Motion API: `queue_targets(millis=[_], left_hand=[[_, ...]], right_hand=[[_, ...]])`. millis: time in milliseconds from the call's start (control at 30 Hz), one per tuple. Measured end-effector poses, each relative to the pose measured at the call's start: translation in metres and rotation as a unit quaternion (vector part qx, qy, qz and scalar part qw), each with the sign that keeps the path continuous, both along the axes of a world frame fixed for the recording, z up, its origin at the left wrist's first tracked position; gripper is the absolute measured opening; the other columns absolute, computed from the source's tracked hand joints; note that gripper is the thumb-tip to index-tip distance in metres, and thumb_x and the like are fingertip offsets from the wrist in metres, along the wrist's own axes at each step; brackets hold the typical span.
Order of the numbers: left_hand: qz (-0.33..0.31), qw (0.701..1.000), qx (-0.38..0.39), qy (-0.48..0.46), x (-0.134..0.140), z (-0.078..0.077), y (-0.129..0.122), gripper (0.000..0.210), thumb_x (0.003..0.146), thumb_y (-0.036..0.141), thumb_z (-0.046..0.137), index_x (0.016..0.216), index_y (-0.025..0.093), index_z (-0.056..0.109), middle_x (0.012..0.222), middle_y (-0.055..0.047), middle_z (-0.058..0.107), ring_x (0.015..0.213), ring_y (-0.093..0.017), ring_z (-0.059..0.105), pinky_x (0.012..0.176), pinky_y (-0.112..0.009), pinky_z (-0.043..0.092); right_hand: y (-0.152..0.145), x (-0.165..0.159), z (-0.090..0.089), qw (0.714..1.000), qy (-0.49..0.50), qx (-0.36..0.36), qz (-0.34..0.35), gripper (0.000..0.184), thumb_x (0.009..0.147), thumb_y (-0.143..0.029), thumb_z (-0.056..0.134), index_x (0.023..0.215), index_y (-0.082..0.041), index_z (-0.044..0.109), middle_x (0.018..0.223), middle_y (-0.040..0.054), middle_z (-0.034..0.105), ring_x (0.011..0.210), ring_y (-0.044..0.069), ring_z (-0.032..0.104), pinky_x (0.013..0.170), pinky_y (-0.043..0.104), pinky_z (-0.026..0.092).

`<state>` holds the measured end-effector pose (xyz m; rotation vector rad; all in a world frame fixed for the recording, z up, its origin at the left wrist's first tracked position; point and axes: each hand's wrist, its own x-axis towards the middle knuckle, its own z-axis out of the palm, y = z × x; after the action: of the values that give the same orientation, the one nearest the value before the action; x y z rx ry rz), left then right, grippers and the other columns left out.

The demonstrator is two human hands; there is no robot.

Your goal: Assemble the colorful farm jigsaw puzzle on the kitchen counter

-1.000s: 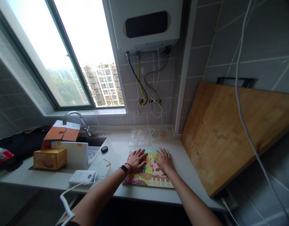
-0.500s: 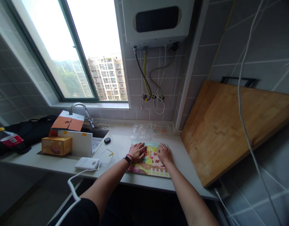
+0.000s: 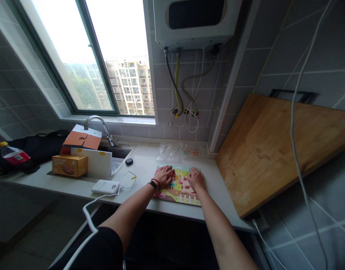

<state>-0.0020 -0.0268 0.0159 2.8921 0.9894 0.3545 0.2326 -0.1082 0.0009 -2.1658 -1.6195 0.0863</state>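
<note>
A colourful jigsaw puzzle [image 3: 178,187] with farm animals and a white fence lies flat on the counter before me. On its left part rests my left hand [image 3: 164,176], palm down with the fingers stretched out. My right hand [image 3: 196,180] lies flat on the puzzle's right side, fingers extended towards the far edge. Neither hand is closed around anything. The parts of the picture under my palms and fingers are hidden.
Behind the puzzle lie clear plastic wrapping [image 3: 168,152] and a patterned sheet [image 3: 191,151]. To the left are a white power bank [image 3: 105,186] with a cable, a black case [image 3: 129,161] and an orange box [image 3: 69,165]. A wooden board [image 3: 276,150] leans at the right.
The camera view has shifted slightly, so the scene sits a little differently in the frame. Both hands stay flat on the puzzle, with hardly any movement.
</note>
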Motion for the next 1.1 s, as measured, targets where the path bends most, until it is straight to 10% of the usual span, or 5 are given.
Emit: queue_targets(millis=[533, 1100], left_hand=[[0.003, 0.999, 0.035, -0.004, 0.000, 0.008, -0.007, 0.044, 0.097, 0.031, 0.051, 0.138, 0.022, 0.063, 0.151, -0.011, 0.058, 0.137, -0.030, 0.056, 0.117, -0.047, 0.043], [0.002, 1.000, 0.029, -0.002, 0.001, 0.007, -0.004, 0.050, 0.093, 0.029, 0.054, 0.141, 0.022, 0.061, 0.150, -0.011, 0.058, 0.135, -0.031, 0.054, 0.114, -0.048, 0.043]], right_hand=[[0.003, 0.005, -0.013, 0.996, -0.040, 0.076, 0.004, 0.024, 0.096, -0.019, 0.054, 0.101, -0.017, 0.077, 0.124, 0.0134, 0.074, 0.119, 0.025, 0.060, 0.107, 0.034, 0.038], [0.002, 0.006, -0.015, 0.996, -0.064, 0.055, 0.003, 0.023, 0.095, -0.017, 0.056, 0.110, -0.018, 0.074, 0.125, 0.0128, 0.070, 0.112, 0.026, 0.058, 0.093, 0.033, 0.041]])
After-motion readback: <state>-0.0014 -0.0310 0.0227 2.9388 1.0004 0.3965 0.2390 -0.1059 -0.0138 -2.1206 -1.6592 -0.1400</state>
